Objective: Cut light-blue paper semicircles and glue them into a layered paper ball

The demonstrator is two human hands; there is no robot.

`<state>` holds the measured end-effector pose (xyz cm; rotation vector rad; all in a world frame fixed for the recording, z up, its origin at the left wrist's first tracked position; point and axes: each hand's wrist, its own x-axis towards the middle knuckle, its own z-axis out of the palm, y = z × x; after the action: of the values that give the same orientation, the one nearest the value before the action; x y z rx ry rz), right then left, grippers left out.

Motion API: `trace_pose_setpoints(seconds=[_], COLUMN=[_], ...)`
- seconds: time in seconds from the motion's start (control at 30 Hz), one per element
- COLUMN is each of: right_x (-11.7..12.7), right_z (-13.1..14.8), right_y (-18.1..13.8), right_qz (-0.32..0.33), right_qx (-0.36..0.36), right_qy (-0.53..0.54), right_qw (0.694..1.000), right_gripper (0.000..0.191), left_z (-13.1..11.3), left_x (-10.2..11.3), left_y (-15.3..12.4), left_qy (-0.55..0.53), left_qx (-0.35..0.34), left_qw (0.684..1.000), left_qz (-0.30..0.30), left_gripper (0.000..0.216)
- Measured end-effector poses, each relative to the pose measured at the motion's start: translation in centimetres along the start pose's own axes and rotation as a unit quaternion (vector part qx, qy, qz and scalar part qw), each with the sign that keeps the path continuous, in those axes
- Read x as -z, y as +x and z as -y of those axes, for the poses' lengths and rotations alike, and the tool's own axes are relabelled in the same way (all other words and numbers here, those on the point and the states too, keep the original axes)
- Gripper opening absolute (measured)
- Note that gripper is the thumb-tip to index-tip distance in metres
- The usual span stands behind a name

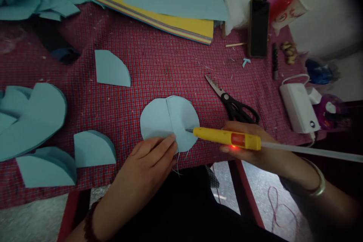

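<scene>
A rounded light-blue paper piece [154,119] with a seam down its middle lies on the table near its front edge. My left hand [153,155] presses on its lower edge, fingers stretched out and close together. Thin strands hang from the paper beside those fingertips. My right hand [249,136] is wrapped round a yellow hot glue gun [215,136], whose red light glows. A clear glue stick [312,152] sticks out of its back end. The gun's metal nozzle points left, over the right half of the paper; whether it touches cannot be told.
Black-handled scissors [227,98] lie just beyond my right hand. Quarter-circle blue papers [112,69] and larger rounded ones [48,113] lie on the left. A stack of coloured paper [170,24] is at the back, near a black phone [258,28]. A white device [299,107] stands right.
</scene>
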<state>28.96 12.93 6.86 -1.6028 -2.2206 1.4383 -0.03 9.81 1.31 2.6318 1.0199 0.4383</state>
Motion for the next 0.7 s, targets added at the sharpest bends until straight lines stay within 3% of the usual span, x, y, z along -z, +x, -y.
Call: trace_pose_setpoints(seconds=[0.1,0.23,0.37,0.5,0.6,0.7], right_x=[0.3,0.7,1.1,1.5,1.7,1.9], right_z=[0.1,0.6,1.4,1.6,1.5,1.4], right_y=[0.6,2.2,3.6,4.5,5.2,6.1], right_qz=[0.028,-0.100,-0.013,-0.121,-0.060,-0.101], right_qx=[0.016,0.027,0.060,0.059,0.096,0.089], right_qy=[-0.005,-0.040,-0.030,-0.077,-0.078,-0.081], right_qw=[0.999,0.994,0.998,0.988,0.990,0.988], right_gripper=[0.031,0.025,0.026,0.026,0.024,0.021], left_z=[0.0,-0.1,-0.1,-0.1,0.0,0.1], left_x=[0.2,0.4,0.5,0.5,0.4,0.2], left_y=[0.2,0.5,0.5,0.3,0.2,0.2], left_qy=[-0.003,-0.008,-0.008,-0.008,-0.009,-0.015], left_qx=[0.000,0.005,0.010,0.008,0.011,0.009], left_qw=[1.000,1.000,1.000,1.000,1.000,1.000], left_qz=[0.003,-0.005,0.007,-0.001,-0.003,-0.007], left_gripper=[0.030,0.029,0.031,0.032,0.032,0.031])
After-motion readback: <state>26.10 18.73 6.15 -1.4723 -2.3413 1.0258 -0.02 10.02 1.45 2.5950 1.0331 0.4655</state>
